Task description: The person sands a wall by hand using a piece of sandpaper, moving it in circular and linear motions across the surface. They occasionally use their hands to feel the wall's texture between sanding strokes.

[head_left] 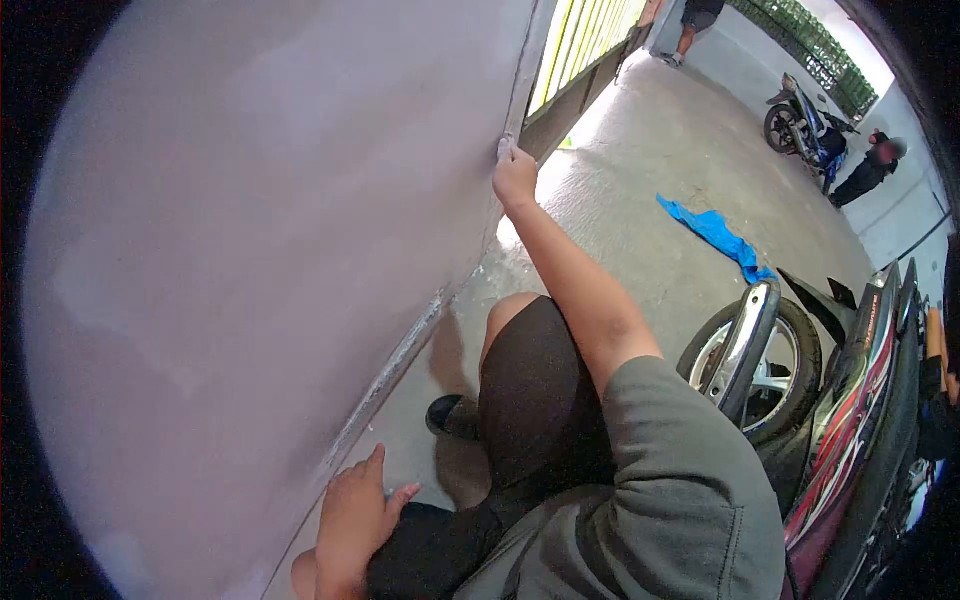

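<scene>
The right hand (515,178) reaches out to the far edge of the pale wall (270,250), beside the barred gate (585,45). Its grip is closed, with the fingertips pinching a small whitish piece (504,148) against that edge; the piece is too small and too covered to tell what it is. The left hand (345,515) is near the foot of the wall, by the person's bent leg, fingers loosely spread and nothing seen in it.

Away from the wall, across the floor (620,225), lie a crumpled blue cloth (715,232) and, nearer the person, a motorbike (835,440) with its wheel close to the right arm. Well apart from the wall are a second motorbike (800,130) with a person in dark clothes (865,180) beside it, and another person (697,22), partly cut off.

The piece could slip from the pinch, since only the fingertips seem to hold it and the arm is stretched far from the body. Knuckles could scrape on the wall's edge or gate frame if pressure goes sideways. Leaning further from this crouch could upset the person's balance, and the right elbow could knock the nearer motorbike if it swung back.
</scene>
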Demonstrator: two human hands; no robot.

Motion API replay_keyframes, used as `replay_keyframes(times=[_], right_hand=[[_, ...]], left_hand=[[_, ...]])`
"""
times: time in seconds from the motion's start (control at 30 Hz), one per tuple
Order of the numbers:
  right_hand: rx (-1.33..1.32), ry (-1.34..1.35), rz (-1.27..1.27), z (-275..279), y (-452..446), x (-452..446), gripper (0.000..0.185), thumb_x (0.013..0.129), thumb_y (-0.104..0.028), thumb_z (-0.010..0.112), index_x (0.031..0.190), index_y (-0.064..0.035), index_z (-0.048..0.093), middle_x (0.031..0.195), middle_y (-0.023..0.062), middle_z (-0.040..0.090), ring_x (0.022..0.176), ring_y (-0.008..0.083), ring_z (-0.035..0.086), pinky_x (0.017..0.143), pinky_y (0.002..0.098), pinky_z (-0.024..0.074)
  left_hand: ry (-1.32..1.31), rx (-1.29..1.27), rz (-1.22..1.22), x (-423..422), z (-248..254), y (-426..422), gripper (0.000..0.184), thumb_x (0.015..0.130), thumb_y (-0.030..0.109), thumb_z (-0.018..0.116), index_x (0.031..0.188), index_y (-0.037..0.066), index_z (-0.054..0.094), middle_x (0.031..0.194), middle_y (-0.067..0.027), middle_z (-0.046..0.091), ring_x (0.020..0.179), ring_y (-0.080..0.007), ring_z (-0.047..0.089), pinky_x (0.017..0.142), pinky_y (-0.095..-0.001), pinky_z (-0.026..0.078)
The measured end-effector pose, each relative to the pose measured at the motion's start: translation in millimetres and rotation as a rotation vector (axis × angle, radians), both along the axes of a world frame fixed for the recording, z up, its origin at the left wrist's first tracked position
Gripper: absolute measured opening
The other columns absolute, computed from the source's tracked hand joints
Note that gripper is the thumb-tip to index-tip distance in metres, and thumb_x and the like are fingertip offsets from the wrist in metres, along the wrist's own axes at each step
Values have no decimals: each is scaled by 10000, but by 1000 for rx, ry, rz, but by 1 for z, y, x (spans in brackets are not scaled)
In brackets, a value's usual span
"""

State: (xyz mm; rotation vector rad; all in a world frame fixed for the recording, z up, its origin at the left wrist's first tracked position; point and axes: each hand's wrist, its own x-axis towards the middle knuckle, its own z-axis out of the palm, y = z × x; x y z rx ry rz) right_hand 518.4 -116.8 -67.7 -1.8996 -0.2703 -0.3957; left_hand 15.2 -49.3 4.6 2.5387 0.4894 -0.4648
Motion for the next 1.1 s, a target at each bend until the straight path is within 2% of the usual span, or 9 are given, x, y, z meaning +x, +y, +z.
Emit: replay_keyframes(times=[0.1,0.3,0.5,0.57,0.67,0.83,0.9,1.0,1.1], right_hand=[[41,9,7,0,-1,-1,385,998,-340,507,1085,-19,702,989,270,680,974,446,648,845,472,491],[90,10,90,-8,-5,4,412,996,-339,512,1245,-44,655,1110,276,668,1081,424,633,936,430,482],[22,27,72,-7,-4,-1,419,1003,-325,505,1275,-33,631,1142,283,656,1110,429,620,951,430,475],[49,-3,66,-10,-2,-3,415,1008,-319,496,1281,-35,628,1146,283,653,1113,429,619,953,432,474],[92,-26,77,-11,-2,-3,419,1019,-304,477,1298,-21,609,1171,284,644,1130,426,612,966,427,469],[119,-123,19,-15,12,-3,436,1034,-279,450,1296,42,585,1240,271,626,1174,417,593,994,402,454],[225,-48,7,-13,13,-5,456,1053,-260,430,1335,81,538,1332,231,600,1244,304,575,1042,334,423],[403,-41,-58,0,16,2,454,1044,-280,422,1325,50,558,1298,246,609,1229,379,573,1027,374,435],[308,0,-74,14,16,10,464,1047,-281,404,1356,39,536,1348,242,576,1274,364,542,1057,365,414]], left_hand=[[-50,34,-51,2,-12,2,742,875,439,680,1360,-84,477,1092,-267,651,1027,-419,619,914,-491,471],[76,-4,-4,13,-9,0,721,871,424,695,1374,-48,485,1256,-290,600,1155,-446,585,996,-487,458],[84,-20,-15,17,-13,2,723,881,432,683,1373,-58,483,1259,-297,597,1154,-445,587,996,-487,463],[11,32,-70,13,-20,3,754,896,474,648,1384,-71,466,1144,-262,648,1056,-416,616,938,-492,463],[14,35,-55,11,-20,3,749,893,464,657,1383,-68,464,1134,-258,650,1056,-414,616,938,-494,461],[49,-9,-13,12,-7,3,729,895,446,661,1374,-72,477,1241,-298,606,1134,-457,589,987,-493,461],[44,-8,-12,10,-5,4,730,896,446,659,1375,-73,475,1236,-298,608,1128,-459,591,985,-496,461],[65,-14,3,9,-3,4,731,893,442,665,1375,-73,473,1229,-301,609,1125,-457,592,983,-497,461],[33,-7,-7,7,-5,6,738,887,444,673,1373,-74,472,1205,-307,616,1113,-459,597,976,-496,467]])
